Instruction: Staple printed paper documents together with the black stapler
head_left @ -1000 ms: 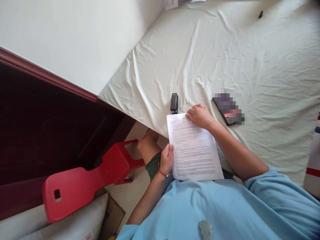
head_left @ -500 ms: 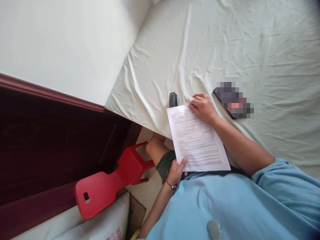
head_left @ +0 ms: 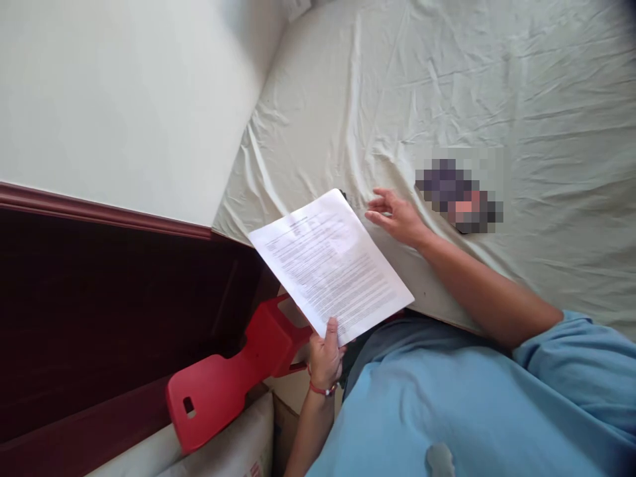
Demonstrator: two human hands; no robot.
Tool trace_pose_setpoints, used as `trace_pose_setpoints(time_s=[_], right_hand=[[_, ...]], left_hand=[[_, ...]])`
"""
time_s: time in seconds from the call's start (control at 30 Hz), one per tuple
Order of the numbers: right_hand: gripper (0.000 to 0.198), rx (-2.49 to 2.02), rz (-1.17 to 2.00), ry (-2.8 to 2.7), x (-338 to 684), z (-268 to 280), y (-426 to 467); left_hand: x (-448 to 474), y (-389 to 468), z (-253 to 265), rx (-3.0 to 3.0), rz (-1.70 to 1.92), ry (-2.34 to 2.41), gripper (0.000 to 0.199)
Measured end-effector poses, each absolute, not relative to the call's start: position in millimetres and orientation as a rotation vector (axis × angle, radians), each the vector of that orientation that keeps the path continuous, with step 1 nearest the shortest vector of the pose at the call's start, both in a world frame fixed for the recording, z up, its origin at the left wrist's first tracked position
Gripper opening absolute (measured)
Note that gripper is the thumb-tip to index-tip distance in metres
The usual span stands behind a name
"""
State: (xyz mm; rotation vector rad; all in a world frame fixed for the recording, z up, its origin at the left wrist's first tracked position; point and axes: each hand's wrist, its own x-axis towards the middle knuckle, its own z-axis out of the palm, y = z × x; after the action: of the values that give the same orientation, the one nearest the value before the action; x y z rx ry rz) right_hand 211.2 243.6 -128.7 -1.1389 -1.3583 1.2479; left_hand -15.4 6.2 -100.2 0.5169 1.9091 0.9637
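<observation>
left hand [head_left: 325, 361]: grip pinching 1 visible printed page [head_left: 332, 265] | right hand [head_left: 401, 220]: grip parted | 1 red chair [head_left: 218, 391]

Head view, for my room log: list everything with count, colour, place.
Cloth: one, pale green, upper right.
Wall: one, white, upper left.
Panel: one, dark maroon, left.
Partial item: one, white, top edge.
Chair: one, red, lower left.
Sacks: count unclear, whitish, bottom left.
Boxlike item: one, brown, beside sacks.
Paper: sheet count unclear, white, centre.
Dark object: one, black, mostly hidden behind paper.
Pixelated object: one, dark and reddish, on cloth.
Bracelet: one, red, lower centre.
Shirt: one, blue, lower right.
Left hand: one, bare, gripping paper.
Right hand: one, bare, over cloth.
</observation>
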Motion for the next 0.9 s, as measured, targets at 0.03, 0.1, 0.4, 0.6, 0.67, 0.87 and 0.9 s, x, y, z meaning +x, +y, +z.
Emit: trace_pose_setpoints(time_s=[0.03,0.1,0.4,0.6,0.67,0.87,0.9], right_hand=[[0.058,-1.092,1.382,-1.306,210,-126,242],[0.055,-0.996,1.571,-1.232,209,-120,238],[0.031,-1.039,1.447,-0.979,220,-120,241],[0.034,-1.139,1.365,-1.024,230,-124,247],[0.034,-1.197,1.347,-1.073,231,-129,250],[0.025,-1.342,1.246,-1.26,233,-139,254],[0.023,-1.374,1.219,-1.276,233,-139,253]], left_hand=[[-13,10,-101,0.517,0.998,1.9,0.078],[-6,20,-106,0.533,1.056,1.874,0.077],[20,73,-130,0.698,1.001,1.669,0.082],[9,91,-130,0.813,1.007,1.714,0.074],[4,96,-130,0.818,1.009,1.738,0.073],[-1,112,-138,0.801,0.988,1.839,0.07],[0,113,-141,0.794,0.984,1.874,0.071]])
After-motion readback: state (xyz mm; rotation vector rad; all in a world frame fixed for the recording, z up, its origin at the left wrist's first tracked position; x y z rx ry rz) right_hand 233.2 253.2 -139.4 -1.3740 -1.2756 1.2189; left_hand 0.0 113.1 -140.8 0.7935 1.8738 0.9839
